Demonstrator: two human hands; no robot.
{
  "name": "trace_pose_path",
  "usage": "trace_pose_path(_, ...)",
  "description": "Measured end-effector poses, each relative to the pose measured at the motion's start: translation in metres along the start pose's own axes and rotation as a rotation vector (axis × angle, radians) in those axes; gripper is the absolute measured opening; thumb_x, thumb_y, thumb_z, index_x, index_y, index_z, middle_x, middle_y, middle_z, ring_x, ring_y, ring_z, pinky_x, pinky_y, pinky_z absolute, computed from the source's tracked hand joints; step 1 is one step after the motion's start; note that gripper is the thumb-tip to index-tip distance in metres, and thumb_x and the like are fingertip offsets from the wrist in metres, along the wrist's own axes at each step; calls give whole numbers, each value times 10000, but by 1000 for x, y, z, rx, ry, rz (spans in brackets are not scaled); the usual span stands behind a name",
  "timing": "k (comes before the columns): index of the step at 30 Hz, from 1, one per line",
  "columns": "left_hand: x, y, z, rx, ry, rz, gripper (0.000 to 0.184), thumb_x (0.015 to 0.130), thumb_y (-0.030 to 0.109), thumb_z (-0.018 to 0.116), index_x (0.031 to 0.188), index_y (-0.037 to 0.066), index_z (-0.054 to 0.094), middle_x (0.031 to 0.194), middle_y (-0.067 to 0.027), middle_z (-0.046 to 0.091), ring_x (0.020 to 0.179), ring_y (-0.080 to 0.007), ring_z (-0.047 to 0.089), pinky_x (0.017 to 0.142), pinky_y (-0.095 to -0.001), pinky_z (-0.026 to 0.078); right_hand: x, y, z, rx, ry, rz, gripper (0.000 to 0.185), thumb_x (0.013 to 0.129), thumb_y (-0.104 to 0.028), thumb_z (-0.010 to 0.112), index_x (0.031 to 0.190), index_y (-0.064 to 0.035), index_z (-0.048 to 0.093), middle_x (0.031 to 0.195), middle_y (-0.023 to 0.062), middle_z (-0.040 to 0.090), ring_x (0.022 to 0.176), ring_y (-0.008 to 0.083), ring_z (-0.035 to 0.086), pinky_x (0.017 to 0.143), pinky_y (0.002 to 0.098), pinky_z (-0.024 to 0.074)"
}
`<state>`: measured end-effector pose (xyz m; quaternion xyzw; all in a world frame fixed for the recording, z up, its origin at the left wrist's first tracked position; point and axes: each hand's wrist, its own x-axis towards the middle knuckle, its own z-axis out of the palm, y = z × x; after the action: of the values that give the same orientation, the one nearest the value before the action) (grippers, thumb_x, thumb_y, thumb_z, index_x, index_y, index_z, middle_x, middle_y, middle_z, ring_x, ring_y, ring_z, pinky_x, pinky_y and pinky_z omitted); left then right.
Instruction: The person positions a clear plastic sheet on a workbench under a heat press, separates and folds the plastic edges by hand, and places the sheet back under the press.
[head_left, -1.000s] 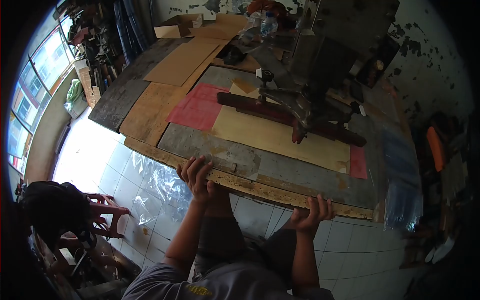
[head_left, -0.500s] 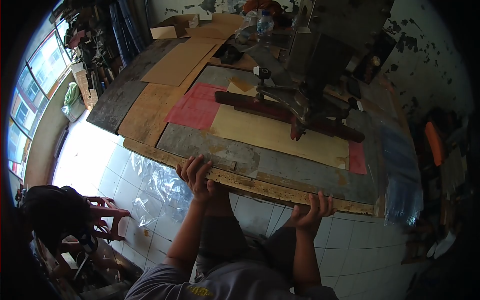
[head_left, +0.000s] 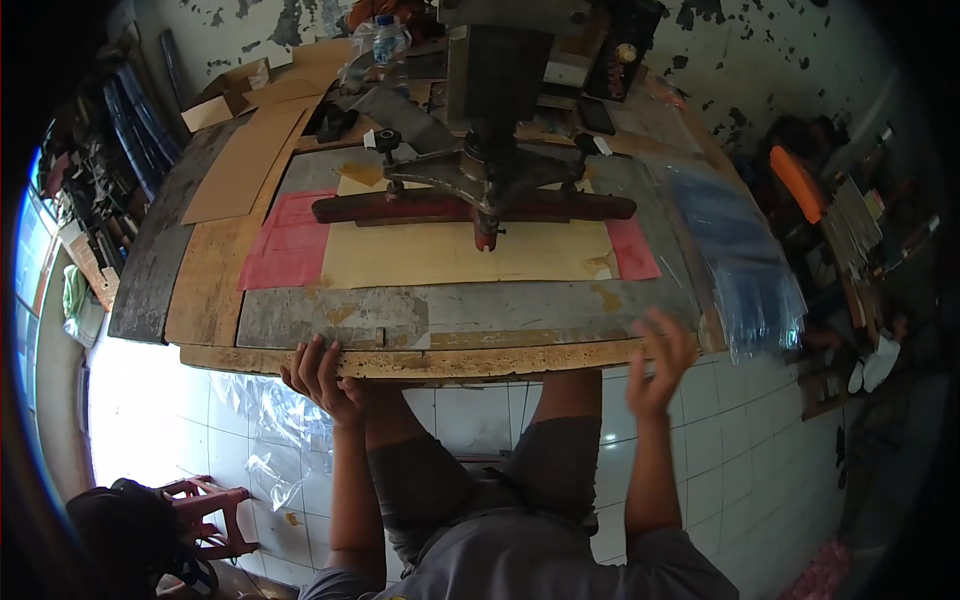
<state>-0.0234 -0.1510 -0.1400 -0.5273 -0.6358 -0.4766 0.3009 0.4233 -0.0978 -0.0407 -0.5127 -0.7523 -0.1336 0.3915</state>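
Note:
The fingers of my left hand (head_left: pixel 325 382) curl over the worn wooden front edge (head_left: pixel 470 362) of the worktable. At the right end of that edge my right hand (head_left: pixel 661 362) is raised with its fingers apart, holding nothing. Beyond the hands lies a grey metal plate (head_left: pixel 530 312) with a yellow sheet (head_left: pixel 450 262) and red sheet (head_left: pixel 285 235) on it. Across the sheets sits a dark red bar (head_left: pixel 370 209), under a heavy metal bracket (head_left: pixel 440 176) with adjusting knobs. The bar hides part of the sheets.
Brown cardboard (head_left: pixel 245 165) lies at the table's left. Clear plastic sleeves (head_left: pixel 735 255) hang over its right side. A water bottle (head_left: pixel 388 42) and a phone (head_left: pixel 597 115) are at the back. On the tiled floor are loose plastic (head_left: pixel 275 420) and a red stool (head_left: pixel 225 515).
My right hand has come off the front edge and opened. My left hand stays at the edge. The view has turned to the right and levelled.

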Motion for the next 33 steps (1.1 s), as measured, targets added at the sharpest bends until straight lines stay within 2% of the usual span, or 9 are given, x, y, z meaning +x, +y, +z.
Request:
trace_pose_path(3, 1, 1, 0, 0, -4, 7, 557, 1069, 497, 297, 1175, 114, 688, 1302, -106, 637, 1329, -323, 495, 1209, -559, 179, 35, 90, -32, -39, 130, 309, 496, 978, -418, 621, 1335, -73, 623, 1437, 151, 563, 1407, 385, 426, 1182, 561, 249)
trace_pose_path(6, 0, -1, -2, 10, -16, 18, 545, 1066, 485, 304, 1177, 105, 679, 1301, -119, 632, 1327, -333, 496, 1205, -572, 185, 31, 167, -40, -603, 118, 394, 587, 958, -426, 666, 1412, -66, 572, 1448, 178, 551, 1417, 386, 424, 1182, 556, 286)
trace_pose_path(13, 0, 0, -7, -4, -52, 27, 511, 1061, 442, 318, 1213, 99, 665, 1329, -126, 621, 1341, -338, 490, 1207, -575, 176, 30, 172, -57, -312, -26, 537, 509, 961, -323, 691, 1369, -30, 607, 1392, 209, 598, 1308, 372, 552, 1078, 452, 444)
trace_pose_path(18, -2, -4, -7, 7, -62, 37, 499, 1051, 428, 329, 1225, 98, 661, 1337, -128, 619, 1348, -336, 485, 1209, -569, 170, 29, 198, -64, -274, 92, 572, 337, 1000, -228, 638, 1240, 6, 676, 1097, 162, 736, 1070, 338, 688, 944, 390, 516)
trace_pose_path(21, 0, -1, -9, -5, -68, 39, 487, 1043, 412, 338, 1231, 98, 659, 1341, -129, 617, 1350, -336, 484, 1210, -566, 165, 23, 263, -77, 116, 44, 629, 288, 1026, -211, 590, 1189, 10, 680, 980, 141, 739, 932, 301, 710, 878, 363, 523)
trace_pose_path(24, -1, -2, -11, -8, -79, 45, 470, 1035, 392, 351, 1243, 100, 655, 1348, -132, 614, 1353, -336, 482, 1213, -563, 159, 48, 262, -124, -231, -113, 446, 280, 1053, -214, 544, 1146, 16, 674, 950, 122, 728, 878, 228, 691, 842, 340, 517)
trace_pose_path(26, -1, -2, -11, -6, -86, 45, 461, 1032, 382, 360, 1252, 101, 651, 1354, -134, 611, 1355, -337, 481, 1214, -562, 157, 71, 265, -149, -167, 265, 241, 300, 1070, -236, 522, 1121, 22, 668, 945, 96, 724, 822, 179, 675, 767, 325, 518)
trace_pose_path(28, 0, -1, -13, -5, -96, 44, 455, 1031, 377, 367, 1260, 101, 648, 1359, -136, 607, 1359, -338, 479, 1214, -562, 157, 95, 240, -183, 96, 319, 521, 359, 1089, -319, 514, 1198, -9, 660, 972, 63, 718, 819, 137, 672, 719, 271, 530)
trace_pose_path(33, 1, 1, -12, -18, -82, 48, 444, 1028, 367, 383, 1272, 103, 643, 1368, -134, 603, 1363, -339, 477, 1215, -562, 162, 125, 90, -201, 482, 386, 375, 351, 1070, -254, 571, 1270, 32, 603, 953, 77, 705, 904, 166, 702, 913, 335, 557)
